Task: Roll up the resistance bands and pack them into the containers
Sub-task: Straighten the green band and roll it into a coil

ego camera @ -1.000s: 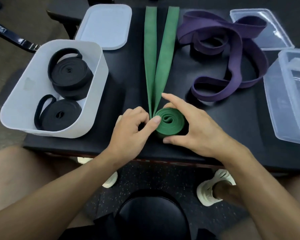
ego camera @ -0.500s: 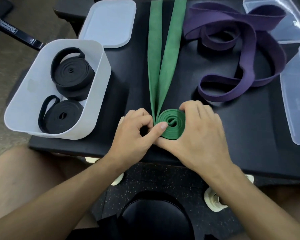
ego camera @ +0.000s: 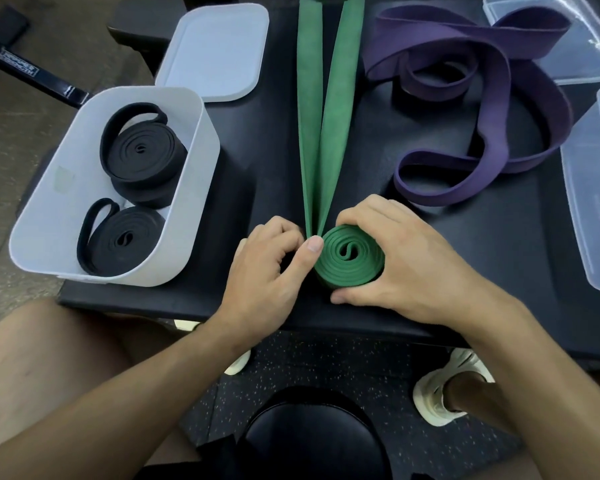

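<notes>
Both hands grasp the green band [ego camera: 350, 258]. My right hand [ego camera: 406, 265] curls round its coiled part, fingers over the far side and thumb at the near side. My left hand [ego camera: 267, 268], fingers curled in, pinches the band at the coil's left edge, where two flat strands [ego camera: 326, 98] enter it. The coil lies spiral face up on the black table [ego camera: 465, 254], close to the near edge. The strands run straight away from the grip and pass out of view at the top.

Left of the grip stands a white container [ego camera: 201, 161] holding two rolled black bands [ego camera: 142, 157]. Beyond it a white lid [ego camera: 215, 53] lies flat. Beyond the grip to the right, a purple band [ego camera: 492, 109] lies unrolled in loose loops. Farther right, a clear container [ego camera: 596, 202] sits at the frame edge, with a clear lid [ego camera: 568, 60] beyond it.

Nearer me than the grip, below the table edge: dark speckled floor [ego camera: 326, 362], a round black seat [ego camera: 312, 434] and a pale shoe [ego camera: 437, 400]. Tan flooring [ego camera: 11, 140] lies far left of the table.
</notes>
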